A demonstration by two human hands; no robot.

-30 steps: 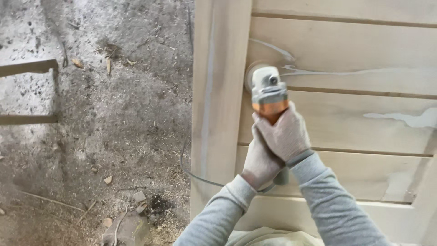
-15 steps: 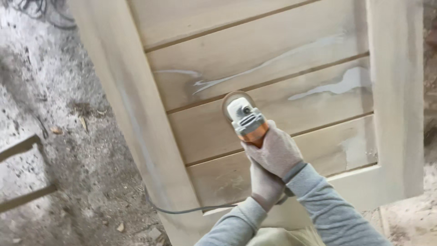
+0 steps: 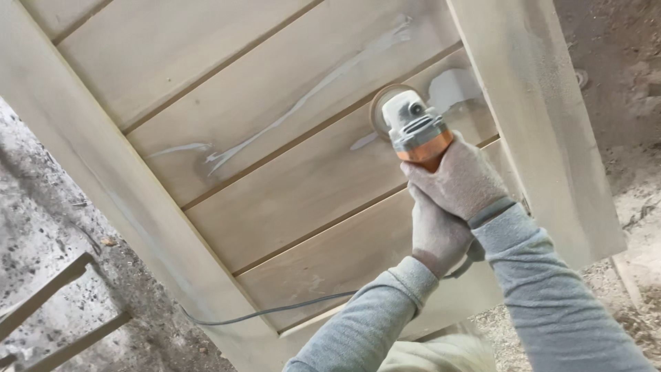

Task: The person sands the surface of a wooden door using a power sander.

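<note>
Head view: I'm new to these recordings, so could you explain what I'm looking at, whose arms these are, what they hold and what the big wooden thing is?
The camera sits on the person's head and looks down, so the two grey-sleeved arms coming in from the bottom are the wearer's own. Both hands wear light work gloves. The right hand grips the orange and grey body of a handheld power sander; the left hand wraps the rear of the tool just below it. The round sanding disc lies against a pale wooden door made of horizontal planks in a frame, with whitish filler streaks across it. A grey power cord trails off the door's lower edge. Beneath is a dusty floor strewn with sawdust.
</note>
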